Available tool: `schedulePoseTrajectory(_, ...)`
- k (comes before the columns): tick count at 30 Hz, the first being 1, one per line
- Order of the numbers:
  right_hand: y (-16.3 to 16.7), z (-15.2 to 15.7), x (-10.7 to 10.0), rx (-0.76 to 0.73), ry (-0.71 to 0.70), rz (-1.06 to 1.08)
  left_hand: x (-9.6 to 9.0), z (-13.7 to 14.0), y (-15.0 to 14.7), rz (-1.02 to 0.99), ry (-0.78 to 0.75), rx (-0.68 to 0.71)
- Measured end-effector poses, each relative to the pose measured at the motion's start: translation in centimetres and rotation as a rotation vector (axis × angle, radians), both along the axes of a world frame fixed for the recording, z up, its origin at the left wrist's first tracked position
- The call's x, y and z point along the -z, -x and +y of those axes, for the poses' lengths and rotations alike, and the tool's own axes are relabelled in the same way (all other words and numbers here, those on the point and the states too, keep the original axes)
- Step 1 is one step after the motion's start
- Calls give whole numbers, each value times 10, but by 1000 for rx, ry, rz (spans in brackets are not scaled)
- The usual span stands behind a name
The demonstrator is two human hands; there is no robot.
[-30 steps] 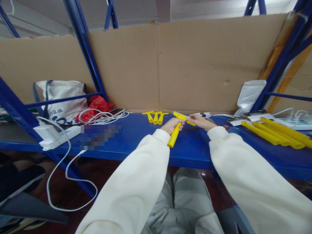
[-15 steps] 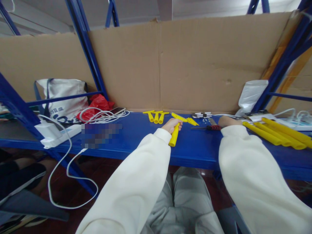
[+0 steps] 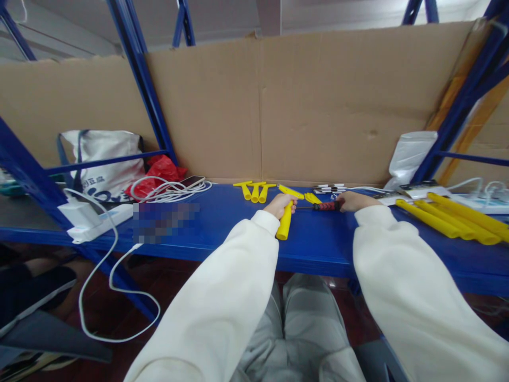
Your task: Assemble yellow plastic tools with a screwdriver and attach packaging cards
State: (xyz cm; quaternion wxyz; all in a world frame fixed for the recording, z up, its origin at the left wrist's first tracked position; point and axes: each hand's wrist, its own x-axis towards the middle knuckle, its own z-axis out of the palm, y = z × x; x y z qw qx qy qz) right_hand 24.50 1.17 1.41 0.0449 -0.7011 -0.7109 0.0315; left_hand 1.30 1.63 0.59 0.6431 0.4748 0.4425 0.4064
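My left hand (image 3: 280, 204) is wrapped round a yellow tube-shaped handle (image 3: 284, 223), whose wider lower end sticks out below the fingers. A flat yellow piece (image 3: 291, 191) lies just beyond that hand, close to the knuckles; whether it touches the handle I cannot tell. In my right hand (image 3: 352, 201) is a screwdriver (image 3: 327, 206) with a red and black grip, held by its rear end. Its thin shaft points left at the yellow handle, and the tip is hidden near my left fingers. Several thin yellow pieces (image 3: 313, 198) lie behind the screwdriver.
Three yellow T-shaped pieces (image 3: 255, 192) stand near the cardboard back wall (image 3: 318, 106). Long yellow tubes (image 3: 445, 218) lie at the right. White-and-black marker-like sticks (image 3: 329, 188) rest at the back. At the left are a coiled white cable (image 3: 170, 189), a power strip (image 3: 99, 220) and a cloth bag (image 3: 107, 159).
My right hand has moved left, bringing the screwdriver with it, and its shaft now reaches my left hand. My left hand keeps hold of the yellow handle in nearly the same place.
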Motion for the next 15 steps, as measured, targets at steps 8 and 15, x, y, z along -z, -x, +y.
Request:
schedulePoseTrajectory(8,-8,-4,-1,-87,40,107,0,0,1,-23,21,-23)
schedulePoseTrajectory(15,2,-13,-9,-113,-108,457,0,2,2,-56,35,-66)
